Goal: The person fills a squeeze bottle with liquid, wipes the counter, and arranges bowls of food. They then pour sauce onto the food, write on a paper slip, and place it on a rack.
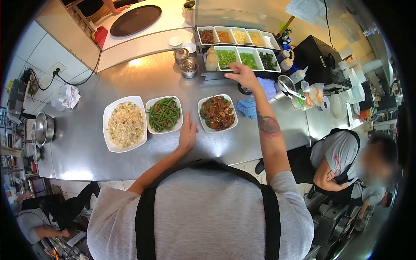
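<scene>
My left hand (pixel 187 134) is at the steel counter (pixel 169 149), its index finger stretched out, close beside a square white dish of green beans (pixel 164 114). To its right stands a white dish of dark braised meat (pixel 218 113) with green leaves at the edge. My right hand (pixel 242 75) reaches over the front of the garnish rack, thumb and fingers apart, nothing visible between them. Near its fingertips are a tub of chopped scallions (pixel 226 57) and a tub of light green slices (pixel 248 60). A large white dish of fried rice (pixel 126 124) sits at the left.
Metal pots (pixel 189 67) and squeeze bottles (pixel 211 60) stand left of the rack. A blue cloth (pixel 247 108) lies right of the meat dish. Metal bowls (pixel 44 128) are at the far left. A co-worker (pixel 336 156) with folded arms stands at right; a tray (pixel 135 21) lies behind.
</scene>
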`<action>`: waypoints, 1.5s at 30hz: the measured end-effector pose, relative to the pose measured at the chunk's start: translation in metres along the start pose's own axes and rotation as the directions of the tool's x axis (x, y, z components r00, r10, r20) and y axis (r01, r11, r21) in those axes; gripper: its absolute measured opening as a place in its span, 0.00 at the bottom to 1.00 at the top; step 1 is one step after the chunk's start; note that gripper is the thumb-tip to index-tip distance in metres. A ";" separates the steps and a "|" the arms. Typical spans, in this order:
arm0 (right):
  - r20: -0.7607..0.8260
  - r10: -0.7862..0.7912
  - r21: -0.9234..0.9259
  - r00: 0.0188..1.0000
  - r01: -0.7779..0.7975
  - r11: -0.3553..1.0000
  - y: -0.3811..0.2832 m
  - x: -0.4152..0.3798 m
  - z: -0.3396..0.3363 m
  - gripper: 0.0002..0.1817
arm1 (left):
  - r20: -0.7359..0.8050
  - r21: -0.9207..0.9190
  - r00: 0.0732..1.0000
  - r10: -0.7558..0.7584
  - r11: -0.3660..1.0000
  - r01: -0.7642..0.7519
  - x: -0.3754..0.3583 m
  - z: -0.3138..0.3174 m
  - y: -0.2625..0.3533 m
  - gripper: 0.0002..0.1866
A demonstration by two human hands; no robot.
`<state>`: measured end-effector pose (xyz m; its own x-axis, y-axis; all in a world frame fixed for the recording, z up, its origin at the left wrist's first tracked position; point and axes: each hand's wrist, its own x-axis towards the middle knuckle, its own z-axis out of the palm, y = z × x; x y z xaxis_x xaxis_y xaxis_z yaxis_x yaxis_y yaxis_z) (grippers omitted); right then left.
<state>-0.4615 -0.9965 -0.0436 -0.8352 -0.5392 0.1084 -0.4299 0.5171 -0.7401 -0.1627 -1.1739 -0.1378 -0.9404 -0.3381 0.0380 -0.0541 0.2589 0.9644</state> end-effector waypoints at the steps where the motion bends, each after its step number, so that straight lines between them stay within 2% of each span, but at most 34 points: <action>1: -0.107 -0.082 -0.093 0.991 0.072 0.993 -0.006 0.012 0.014 0.31 | 0.020 0.016 0.998 0.057 0.998 -0.057 -0.005 -0.002 -0.009 0.27; 2: -0.204 -0.171 -0.192 0.964 0.132 0.972 -0.013 0.021 0.028 0.32 | 0.042 0.030 0.993 0.113 0.993 -0.114 -0.009 -0.003 -0.018 0.24; 3: -0.220 -0.160 -0.225 0.962 0.109 0.968 -0.019 0.028 0.041 0.33 | 0.065 0.041 0.984 0.167 0.985 -0.170 -0.012 -0.004 -0.023 0.21; 5: -0.247 -0.141 -0.293 0.959 0.066 0.954 -0.031 0.038 0.064 0.35 | 0.057 0.047 0.991 0.123 0.991 -0.126 -0.013 -0.003 -0.024 0.14; 7: -0.313 -0.079 -0.178 0.946 0.023 0.984 -0.035 0.047 0.079 0.37 | 0.042 0.050 0.994 0.105 0.993 -0.107 -0.013 -0.001 -0.022 0.09; 8: -0.345 -0.046 -0.118 0.937 0.006 0.993 -0.036 0.051 0.083 0.38 | 0.036 0.052 0.993 0.110 0.992 -0.112 -0.014 -0.002 -0.021 0.08; 9: -0.360 0.022 0.033 0.933 -0.011 0.999 -0.038 0.052 0.085 0.32 | 0.031 0.056 0.993 0.115 0.992 -0.117 -0.014 -0.003 -0.019 0.07; 10: -0.395 0.035 0.213 0.918 0.054 0.975 -0.038 0.056 0.083 0.30 | 0.027 0.055 0.992 0.125 0.990 -0.126 -0.013 -0.004 -0.019 0.06; 12: -0.450 0.088 0.534 0.889 0.189 0.824 -0.041 0.060 0.068 0.24 | 0.025 0.047 0.990 0.142 0.989 -0.143 -0.013 -0.003 -0.017 0.06; 13: -0.399 0.135 0.627 0.907 0.162 0.762 -0.062 0.049 0.045 0.19 | 0.035 0.059 0.990 0.135 0.989 -0.137 -0.014 -0.003 -0.018 0.06; 16: -0.222 0.134 0.779 0.966 0.093 0.620 -0.073 0.031 -0.003 0.18 | 0.058 0.083 0.990 0.132 0.987 -0.137 -0.011 -0.002 -0.018 0.06; 17: -0.163 0.147 0.684 0.976 0.004 0.730 -0.079 0.020 -0.016 0.23 | 0.054 0.088 0.989 0.140 0.986 -0.144 -0.011 -0.002 -0.018 0.06; 18: -0.107 0.073 0.453 0.992 -0.017 0.891 -0.085 0.006 -0.025 0.24 | 0.050 0.094 0.988 0.145 0.984 -0.149 -0.013 -0.001 -0.019 0.06; 19: -0.027 0.020 0.188 0.999 -0.014 0.982 -0.092 -0.009 -0.033 0.25 | 0.053 0.083 0.987 0.150 0.985 -0.154 -0.013 -0.002 -0.016 0.06; 20: 0.071 -0.008 -0.089 0.997 0.014 0.996 -0.101 -0.025 -0.040 0.26 | 0.055 0.071 0.987 0.153 0.985 -0.157 -0.012 -0.002 -0.014 0.07; 21: 0.153 0.031 -0.214 0.988 0.003 0.977 -0.126 -0.047 -0.045 0.29 | 0.056 0.060 0.986 0.155 0.986 -0.158 -0.013 -0.003 -0.011 0.07; 22: 0.167 0.066 -0.378 0.984 0.002 0.926 -0.124 -0.066 -0.040 0.28 | 0.062 0.052 0.985 0.159 0.985 -0.163 -0.014 -0.004 -0.009 0.07; 24: 0.178 0.131 -0.670 0.975 0.023 0.742 -0.119 -0.091 -0.031 0.27 | 0.065 0.039 0.982 0.177 0.983 -0.180 -0.013 -0.005 -0.004 0.08; 26: 0.225 0.240 -0.800 0.944 0.038 0.599 -0.124 -0.112 -0.027 0.26 | 0.049 0.064 0.970 0.239 0.968 -0.242 -0.011 -0.003 -0.013 0.09; 27: 0.241 0.297 -0.852 0.924 0.054 0.520 -0.126 -0.119 -0.025 0.26 | 0.042 0.078 0.962 0.269 0.959 -0.272 -0.010 -0.003 -0.014 0.09; 30: 0.301 0.387 -0.896 0.872 0.120 0.427 -0.132 -0.131 -0.010 0.20 | 0.065 0.104 0.947 0.314 0.942 -0.320 -0.009 -0.004 -0.015 0.11; 33: 0.342 0.271 -0.886 0.900 0.213 0.412 -0.133 -0.137 0.004 0.20 | 0.047 0.129 0.948 0.315 0.939 -0.319 -0.009 -0.002 -0.014 0.11; 36: 0.186 0.206 -0.919 0.961 0.096 0.383 -0.129 -0.129 0.008 0.19 | 0.057 0.161 0.953 0.298 0.939 -0.304 -0.010 -0.003 -0.013 0.11; 39: 0.154 0.279 -0.867 0.948 -0.006 0.499 -0.128 -0.129 -0.007 0.16 | 0.025 0.158 0.955 0.297 0.942 -0.297 -0.010 -0.002 -0.012 0.10; 42: 0.249 0.422 -0.829 0.872 -0.033 0.558 -0.137 -0.145 -0.015 0.24 | 0.023 0.154 0.960 0.278 0.948 -0.278 -0.009 -0.001 -0.012 0.11; 45: 0.276 0.411 -0.770 0.869 -0.056 0.636 -0.135 -0.157 -0.016 0.30 | 0.051 0.135 0.954 0.295 0.945 -0.300 -0.009 -0.001 -0.015 0.11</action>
<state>-0.2775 -0.9708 0.0495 -0.8077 -0.4393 -0.3932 -0.4903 0.8709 0.0343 -0.1533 -1.1757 -0.1527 -0.9302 -0.1999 0.3077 0.1854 0.4676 0.8643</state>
